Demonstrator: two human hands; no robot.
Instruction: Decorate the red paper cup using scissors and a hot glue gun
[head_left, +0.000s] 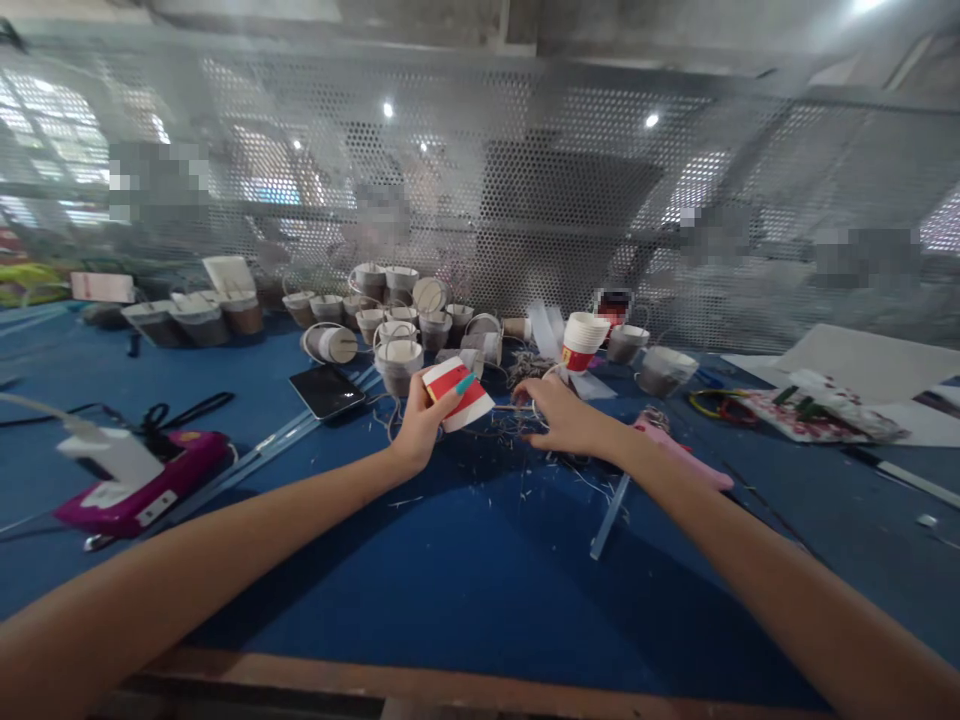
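A perforated metal screen (525, 150) stood behind the blue worktable (465, 590) as I looked on; directions were read from the held cup, twelve o'clock pointing away from the worker. Wrapped cups with looped handles (399, 368) clustered at eleven o'clock, some toppled. A purple power strip (187, 455) lay between eight and nine. The left hand (420, 425) gripped a red-and-white paper cup (452, 408), tilted above the table, thumb across its wall. At three o'clock the right hand (562, 415) curved its fingers low over loose twine (510, 432); whether they pinched anything, I could not tell. A black smartphone (328, 390) lay at nine, nested paper cups (585, 340) stood at two, and a translucent stick (611, 515) lay at four. The held cup seemed light, thin-walled, mildly slippery and easily crushed; a gentle hold near the stiffer rim or base would probably have spared its wall.
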